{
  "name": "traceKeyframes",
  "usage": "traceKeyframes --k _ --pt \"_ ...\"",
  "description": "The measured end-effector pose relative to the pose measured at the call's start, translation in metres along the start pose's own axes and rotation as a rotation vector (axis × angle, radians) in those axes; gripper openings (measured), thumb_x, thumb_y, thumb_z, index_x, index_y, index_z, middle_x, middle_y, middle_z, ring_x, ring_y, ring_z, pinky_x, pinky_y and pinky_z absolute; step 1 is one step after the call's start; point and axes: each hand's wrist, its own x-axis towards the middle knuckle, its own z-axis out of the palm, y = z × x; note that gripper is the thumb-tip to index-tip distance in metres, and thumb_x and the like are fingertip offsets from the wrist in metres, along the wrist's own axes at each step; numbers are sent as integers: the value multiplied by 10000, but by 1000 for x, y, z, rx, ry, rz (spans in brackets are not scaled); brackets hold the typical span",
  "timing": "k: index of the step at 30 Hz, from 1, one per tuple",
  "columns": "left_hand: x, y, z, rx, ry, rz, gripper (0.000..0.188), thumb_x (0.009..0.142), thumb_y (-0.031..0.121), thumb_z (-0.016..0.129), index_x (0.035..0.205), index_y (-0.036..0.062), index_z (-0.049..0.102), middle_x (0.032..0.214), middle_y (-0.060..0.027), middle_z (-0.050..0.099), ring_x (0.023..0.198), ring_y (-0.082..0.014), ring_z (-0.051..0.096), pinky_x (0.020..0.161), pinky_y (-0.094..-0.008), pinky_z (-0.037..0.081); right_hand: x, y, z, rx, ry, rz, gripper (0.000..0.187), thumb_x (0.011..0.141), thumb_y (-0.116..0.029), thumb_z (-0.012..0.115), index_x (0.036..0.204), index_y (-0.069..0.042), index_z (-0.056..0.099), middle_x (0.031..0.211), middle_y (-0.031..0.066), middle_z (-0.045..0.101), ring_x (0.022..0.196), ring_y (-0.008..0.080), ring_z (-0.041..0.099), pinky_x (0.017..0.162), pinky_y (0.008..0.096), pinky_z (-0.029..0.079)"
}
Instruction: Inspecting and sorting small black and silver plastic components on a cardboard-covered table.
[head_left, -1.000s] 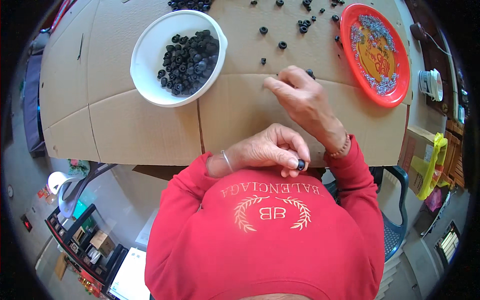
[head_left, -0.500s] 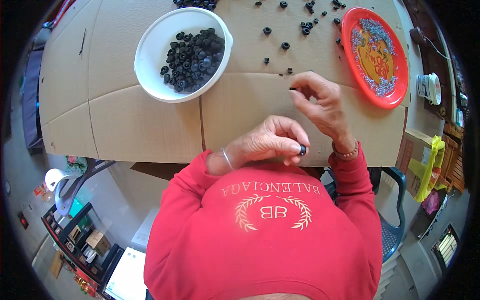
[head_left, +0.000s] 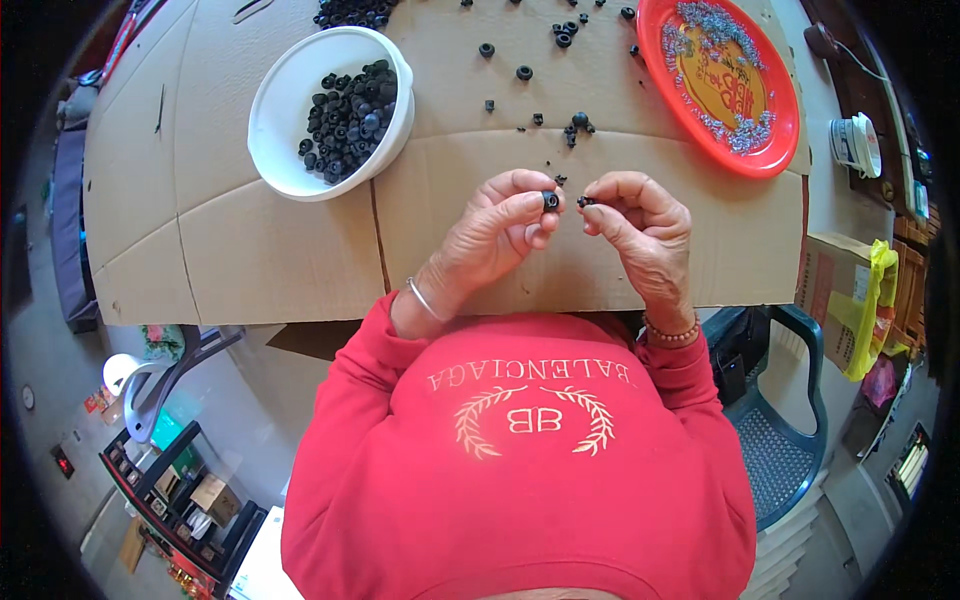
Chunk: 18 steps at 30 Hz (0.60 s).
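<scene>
Inside the cardboard edge (head_left: 240, 318), left fingers (head_left: 518, 182), narrow gap, right fingers (head_left: 625, 184).

Looks like a room in a home, judging by a plastic chair (head_left: 778, 458) off the near edge of the cardboard (head_left: 270, 240) at right, a cluttered shelf (head_left: 158, 508) off it at left and, beyond its right edge, a carton (head_left: 832, 272), a yellow bag (head_left: 874, 312) and a tub (head_left: 850, 147).

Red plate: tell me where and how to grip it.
Take the red plate by the near end of its raised rim, coming from the person's side, probably: the rim gives an edge to pinch, and black parts lie off its left. Best keep it level, as small silver bits lie on it.
</scene>
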Motion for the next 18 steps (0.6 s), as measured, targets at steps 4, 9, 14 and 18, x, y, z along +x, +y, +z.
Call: traceKeyframes --k 4,9,14,18 --pt "-1 -1 4 36 14 16 179 906 79 573 1083 50 586 991 -100 635 824 -132 635 637 -216 526 -6 0 3 53 5 -35 171 833 44 639 999 19 609 930 57 626 774 96 597 699 209 499" --pt "-2 -5 8 66 46 -9 198 875 86 625 1068 58 594 1002 -92 618 806 -112 597 637 -195 499 -11 -1 4 -136 24 -208 155 821 61 641 970 32 607 917 67 623 787 106 593 691 218 490" --pt "-2 -9 12 43 61 -26 179 891 84 603 1066 53 588 989 -97 631 809 -126 616 634 -211 513 -9 -11 6 -566 64 -588 181 758 78 684 918 31 613 840 100 627 755 163 606 664 258 492" --pt "-4 -9 14 56 67 -40 193 876 98 634 1058 55 588 1000 -83 635 827 -115 609 651 -202 505 -10 -17 10 -696 74 -684 193 721 78 706 882 17 616 797 115 628 725 219 623 637 292 504"
